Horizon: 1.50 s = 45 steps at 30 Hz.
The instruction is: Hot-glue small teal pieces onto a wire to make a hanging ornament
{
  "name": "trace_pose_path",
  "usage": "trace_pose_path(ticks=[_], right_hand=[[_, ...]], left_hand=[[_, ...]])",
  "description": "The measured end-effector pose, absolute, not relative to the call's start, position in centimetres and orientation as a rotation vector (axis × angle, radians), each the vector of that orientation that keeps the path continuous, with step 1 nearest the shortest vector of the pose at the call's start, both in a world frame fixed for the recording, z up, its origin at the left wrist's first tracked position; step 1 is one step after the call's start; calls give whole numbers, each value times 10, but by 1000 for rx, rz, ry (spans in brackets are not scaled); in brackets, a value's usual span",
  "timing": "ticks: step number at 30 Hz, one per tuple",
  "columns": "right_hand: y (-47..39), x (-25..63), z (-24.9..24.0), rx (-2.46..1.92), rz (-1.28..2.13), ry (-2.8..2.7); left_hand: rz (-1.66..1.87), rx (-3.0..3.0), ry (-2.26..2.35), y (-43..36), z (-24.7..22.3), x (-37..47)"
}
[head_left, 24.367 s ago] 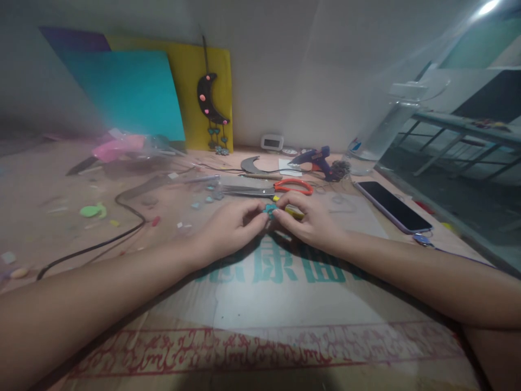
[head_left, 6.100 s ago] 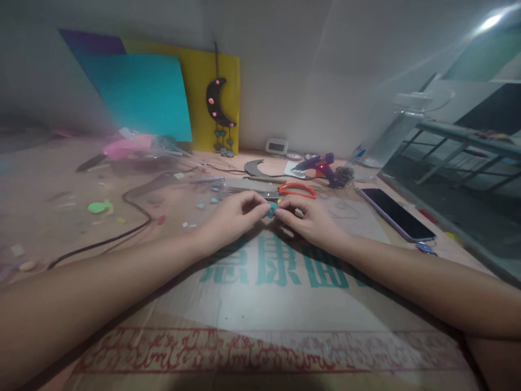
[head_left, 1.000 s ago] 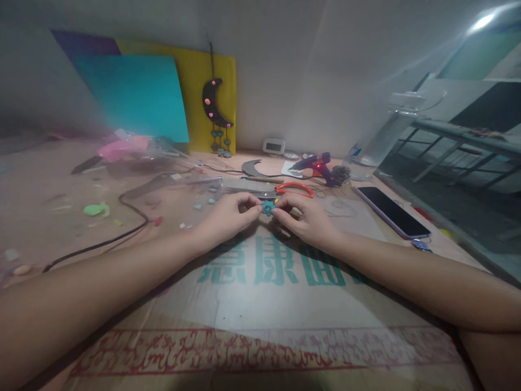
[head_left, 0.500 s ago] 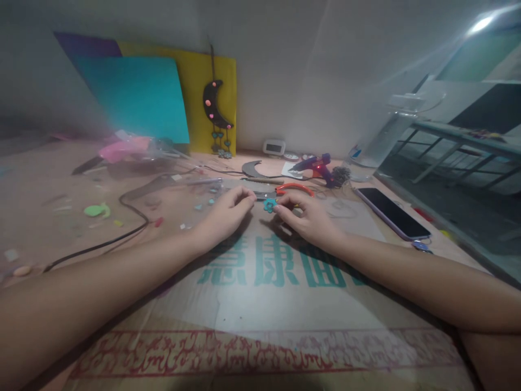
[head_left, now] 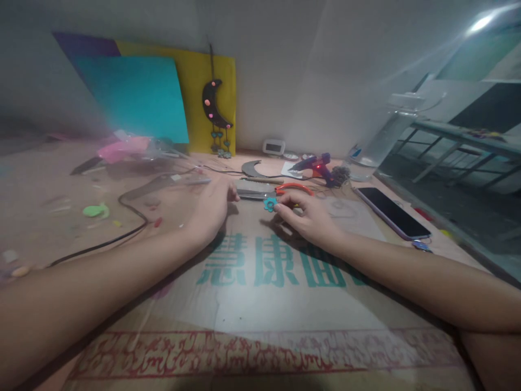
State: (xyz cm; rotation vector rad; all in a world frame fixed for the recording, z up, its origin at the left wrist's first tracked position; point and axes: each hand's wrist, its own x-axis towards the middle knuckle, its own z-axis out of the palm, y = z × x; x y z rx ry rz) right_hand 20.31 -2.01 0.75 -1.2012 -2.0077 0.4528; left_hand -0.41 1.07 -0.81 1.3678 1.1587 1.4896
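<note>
A teal flower-shaped piece (head_left: 269, 204) is pinched between the thumb and fingers of the right hand (head_left: 311, 217), over the far part of a printed sheet (head_left: 244, 312) spread along the near edge of the surface (head_left: 81, 228). The left hand (head_left: 214, 209) is held apart from it, beside the blade tips of the scissors (head_left: 260, 195); its fingers are curled, and whether anything is gripped in them cannot be told. The flower seems to be already shaped, with a ring or opening at its middle, but no join to anything else is seen, so attachment may be judged not yet made. Toward the far edge a grey crescent (head_left: 246, 169) is laid flat, with no dots or strings seen on it, whereas a dark crescent hanging (head_left: 209, 108), set against a yellow sheet (head_left: 228, 65) at the far edge, is fitted with pink dots and strung pieces and appears finished. A glue gun (head_left: 311, 163), its red light lit, is placed near the far edge.
</note>
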Motion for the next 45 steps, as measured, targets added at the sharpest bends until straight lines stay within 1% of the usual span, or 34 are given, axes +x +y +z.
trace_pose_path(ticks=[7,12,17,21,27,32,37,45], right_hand=[[-20,203,10,-1172,549,-1936],[-17,205,10,-1185,722,-1800],[-15,204,10,-1191,847,-1682],[-12,205,10,-1178,913,-1599],[-17,207,7,-1062,808,-1727],[-25,205,7,-1058,727,-1883],[-24,204,10,-1073,623,-1972],[-23,205,10,-1115,565,-1986]], left_hand=[[1558,1258,1168,20,-12,-7],[1433,1471,1087,5,-3,-3],[1321,1599,735,-17,4,3],[1211,1558,763,-17,2,5],[1177,1670,1008,-6,2,3],[1074,1752,941,-9,3,4],[948,1988,985,-16,6,3],[919,2101,1057,-18,7,4]])
